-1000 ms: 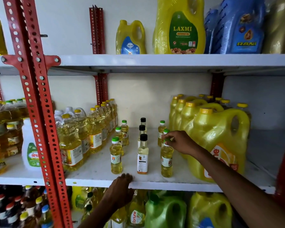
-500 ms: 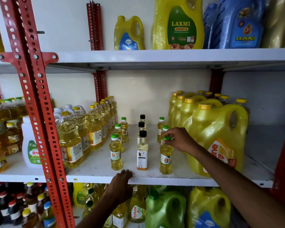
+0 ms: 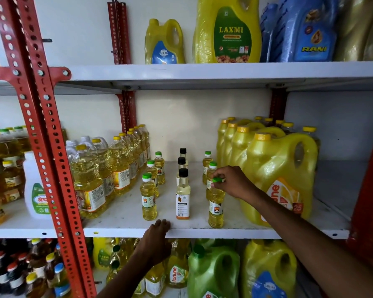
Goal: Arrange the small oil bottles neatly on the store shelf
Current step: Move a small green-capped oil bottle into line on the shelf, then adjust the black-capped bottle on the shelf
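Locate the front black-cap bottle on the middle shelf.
Head view: the front black-cap bottle stands upright near the middle shelf's front edge, centre row, between two front green-cap bottles; the right hand pinches the right one's cap.

small oil bottles (image 3: 183, 191) | nine, upright, three rows on middle shelf (image 3: 125, 214) | green-capped outer rows, black-capped centre | front-right bottle's cap pinched

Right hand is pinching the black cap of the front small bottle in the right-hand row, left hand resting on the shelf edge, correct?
Not quite: the head view shows the right hand pinching a green cap, not black, on the front small yellow oil bottle. The left hand does rest on the white shelf edge.
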Demonstrator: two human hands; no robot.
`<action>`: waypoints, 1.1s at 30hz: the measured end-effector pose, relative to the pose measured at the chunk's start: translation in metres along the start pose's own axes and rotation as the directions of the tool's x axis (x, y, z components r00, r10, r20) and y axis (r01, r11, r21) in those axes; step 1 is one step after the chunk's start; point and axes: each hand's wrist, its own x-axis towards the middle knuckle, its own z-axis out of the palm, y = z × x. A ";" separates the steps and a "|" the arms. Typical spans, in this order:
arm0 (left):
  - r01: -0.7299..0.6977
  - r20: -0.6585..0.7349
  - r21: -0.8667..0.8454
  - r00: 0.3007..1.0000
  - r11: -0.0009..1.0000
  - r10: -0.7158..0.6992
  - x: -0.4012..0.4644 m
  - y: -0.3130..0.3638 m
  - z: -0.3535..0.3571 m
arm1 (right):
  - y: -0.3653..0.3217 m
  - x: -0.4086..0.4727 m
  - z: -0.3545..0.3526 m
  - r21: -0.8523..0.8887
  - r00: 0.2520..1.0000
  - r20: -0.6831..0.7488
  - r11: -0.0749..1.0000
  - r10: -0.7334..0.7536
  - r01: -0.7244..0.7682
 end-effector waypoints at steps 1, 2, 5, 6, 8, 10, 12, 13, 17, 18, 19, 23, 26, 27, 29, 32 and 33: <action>-0.004 0.003 0.003 1.000 1.000 0.004 0.000 -0.001 0.001 | 0.000 -0.001 0.000 0.000 1.000 -0.007 1.000 0.005 -0.005; -0.007 0.010 0.008 1.000 1.000 0.007 0.000 -0.001 0.002 | 0.000 -0.001 0.000 0.001 1.000 -0.009 1.000 0.013 -0.013; -0.026 0.041 0.032 0.999 0.999 0.025 0.000 -0.005 0.001 | 0.002 -0.001 0.000 -0.004 0.999 0.027 0.999 0.045 -0.045; -0.035 0.051 0.039 0.998 0.999 0.033 0.000 -0.006 -0.001 | 0.003 0.000 0.000 -0.014 0.997 0.044 0.998 0.060 -0.060; -0.047 0.058 0.045 0.997 0.998 0.045 -0.001 -0.011 -0.004 | 0.003 0.003 -0.001 -0.092 0.998 0.012 0.994 0.065 -0.063; -0.053 0.052 0.050 0.997 0.997 0.051 -0.002 -0.018 -0.005 | -0.005 0.007 -0.002 -0.166 0.996 -0.092 0.986 0.004 -0.019; -0.052 0.053 0.050 0.997 0.997 0.049 -0.005 -0.024 -0.005 | -0.020 0.015 0.005 -0.147 0.989 -0.114 0.986 -0.096 0.079; -0.053 0.059 0.047 0.997 0.998 0.050 -0.007 -0.025 -0.005 | -0.030 0.020 0.011 -0.132 0.988 -0.075 0.984 -0.132 0.122; -0.048 0.063 0.027 0.997 0.998 0.046 -0.009 -0.024 -0.006 | -0.053 0.047 0.040 -0.131 0.970 0.185 0.975 -0.156 0.182; -0.043 0.064 0.021 0.997 0.999 0.042 -0.008 -0.024 -0.006 | -0.054 0.054 0.045 -0.135 0.963 0.230 0.975 -0.144 0.178; -0.038 0.065 0.011 0.997 0.999 0.038 -0.008 -0.024 -0.007 | -0.055 0.060 0.048 -0.137 0.958 0.257 0.976 -0.128 0.167; -0.023 0.066 -0.036 0.998 0.999 0.025 -0.006 -0.024 -0.004 | -0.057 0.072 0.049 -0.095 0.964 0.254 0.990 -0.074 0.101; -0.011 0.051 -0.066 0.999 0.998 0.015 -0.005 -0.026 -0.001 | -0.061 0.072 0.055 -0.037 0.982 0.175 0.996 -0.071 0.078; -0.010 0.047 -0.077 0.999 0.997 0.014 -0.005 -0.027 -0.001 | -0.063 0.071 0.058 -0.029 0.987 0.146 0.997 -0.072 0.077; -0.014 0.044 -0.091 0.999 0.996 0.018 -0.005 -0.027 0.000 | -0.065 0.069 0.063 -0.040 0.993 0.102 0.997 -0.068 0.072; -0.022 0.035 -0.096 0.999 0.995 0.026 -0.006 -0.028 0.000 | -0.066 0.068 0.065 -0.024 0.994 0.105 0.999 -0.044 0.047; -0.024 0.034 -0.099 0.999 0.995 0.027 -0.005 -0.029 0.000 | -0.068 0.068 0.065 -0.023 0.991 0.122 0.998 -0.049 0.052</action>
